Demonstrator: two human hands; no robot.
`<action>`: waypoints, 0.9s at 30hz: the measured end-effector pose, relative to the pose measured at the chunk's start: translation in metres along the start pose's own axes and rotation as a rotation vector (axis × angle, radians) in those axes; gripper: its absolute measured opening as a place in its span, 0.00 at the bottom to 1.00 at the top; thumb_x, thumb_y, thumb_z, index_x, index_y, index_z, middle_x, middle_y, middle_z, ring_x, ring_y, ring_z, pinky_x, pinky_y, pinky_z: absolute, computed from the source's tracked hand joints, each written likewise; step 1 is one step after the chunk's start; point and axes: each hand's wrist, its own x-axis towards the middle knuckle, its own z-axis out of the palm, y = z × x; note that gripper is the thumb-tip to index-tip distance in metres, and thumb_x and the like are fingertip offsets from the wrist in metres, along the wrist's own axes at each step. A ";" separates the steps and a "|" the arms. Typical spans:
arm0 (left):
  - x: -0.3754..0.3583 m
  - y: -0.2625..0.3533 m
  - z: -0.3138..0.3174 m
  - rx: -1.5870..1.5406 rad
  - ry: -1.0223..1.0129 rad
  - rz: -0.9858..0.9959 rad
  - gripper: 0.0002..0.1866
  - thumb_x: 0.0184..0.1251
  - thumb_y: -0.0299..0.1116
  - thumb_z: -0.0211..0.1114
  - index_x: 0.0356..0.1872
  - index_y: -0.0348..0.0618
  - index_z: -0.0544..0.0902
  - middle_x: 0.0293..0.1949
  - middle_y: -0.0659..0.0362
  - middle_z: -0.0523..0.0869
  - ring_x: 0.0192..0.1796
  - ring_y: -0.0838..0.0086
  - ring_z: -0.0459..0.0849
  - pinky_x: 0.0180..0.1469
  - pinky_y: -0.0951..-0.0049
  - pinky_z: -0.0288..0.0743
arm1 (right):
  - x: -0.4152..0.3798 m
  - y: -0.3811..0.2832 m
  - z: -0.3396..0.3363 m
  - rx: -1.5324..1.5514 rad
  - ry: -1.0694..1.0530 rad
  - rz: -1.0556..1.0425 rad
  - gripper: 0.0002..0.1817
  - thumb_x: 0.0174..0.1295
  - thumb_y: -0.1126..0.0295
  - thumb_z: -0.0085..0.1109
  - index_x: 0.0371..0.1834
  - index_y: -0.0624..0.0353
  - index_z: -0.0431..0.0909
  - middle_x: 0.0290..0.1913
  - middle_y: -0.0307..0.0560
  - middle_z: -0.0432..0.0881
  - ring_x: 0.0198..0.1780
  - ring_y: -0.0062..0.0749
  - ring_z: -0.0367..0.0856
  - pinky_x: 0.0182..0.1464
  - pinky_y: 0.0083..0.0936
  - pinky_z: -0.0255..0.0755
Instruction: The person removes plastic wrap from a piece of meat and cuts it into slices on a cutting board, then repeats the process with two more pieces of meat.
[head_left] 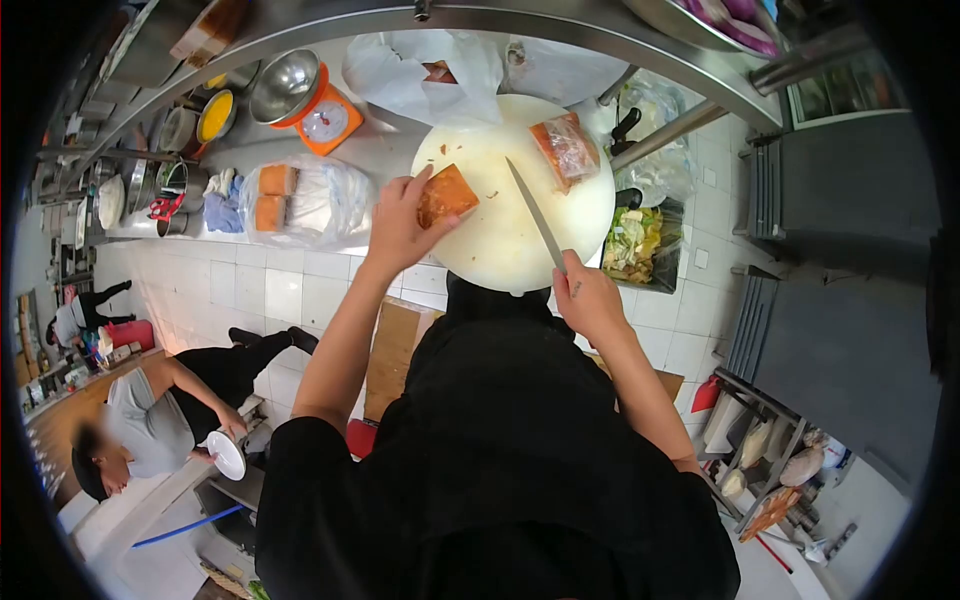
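Note:
My left hand grips an orange-brown block of food at the left part of a round white cutting board. In my right hand, at the board's lower right edge, is a long knife; its blade lies over the board and points up and left, apart from the block. A second block in clear wrap rests at the board's upper right. To the left, two cut pieces sit on a clear plastic bag.
An orange scale and a metal bowl stand at the back left, with white plastic bags behind the board. A bin of scraps is below right of the board. At the far left, a person holds a white plate.

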 end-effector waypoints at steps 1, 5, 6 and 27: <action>0.000 -0.007 -0.007 -0.190 -0.018 -0.032 0.32 0.68 0.44 0.79 0.69 0.40 0.82 0.60 0.47 0.84 0.61 0.50 0.81 0.67 0.52 0.74 | 0.003 -0.010 -0.006 -0.007 -0.008 -0.006 0.10 0.79 0.66 0.54 0.49 0.62 0.74 0.29 0.64 0.87 0.34 0.67 0.88 0.40 0.57 0.80; 0.012 -0.019 -0.032 -0.120 0.168 0.065 0.21 0.71 0.36 0.75 0.62 0.42 0.86 0.62 0.48 0.85 0.64 0.50 0.81 0.68 0.53 0.73 | 0.011 -0.067 -0.036 -0.066 0.000 -0.103 0.10 0.78 0.67 0.55 0.46 0.65 0.74 0.28 0.63 0.88 0.33 0.64 0.89 0.39 0.55 0.82; 0.014 -0.017 -0.031 -0.145 0.098 0.202 0.18 0.70 0.34 0.75 0.58 0.42 0.86 0.61 0.49 0.85 0.63 0.50 0.81 0.68 0.54 0.73 | 0.013 -0.079 -0.040 -0.093 -0.017 -0.137 0.10 0.78 0.68 0.55 0.44 0.66 0.75 0.28 0.62 0.88 0.33 0.63 0.90 0.40 0.54 0.83; 0.020 -0.024 0.011 -0.192 -0.016 0.420 0.11 0.58 0.32 0.72 0.43 0.48 0.88 0.59 0.56 0.86 0.60 0.49 0.79 0.62 0.53 0.78 | 0.011 -0.144 -0.065 -0.133 -0.221 -0.013 0.07 0.71 0.74 0.53 0.39 0.67 0.79 0.29 0.65 0.89 0.35 0.58 0.93 0.42 0.49 0.87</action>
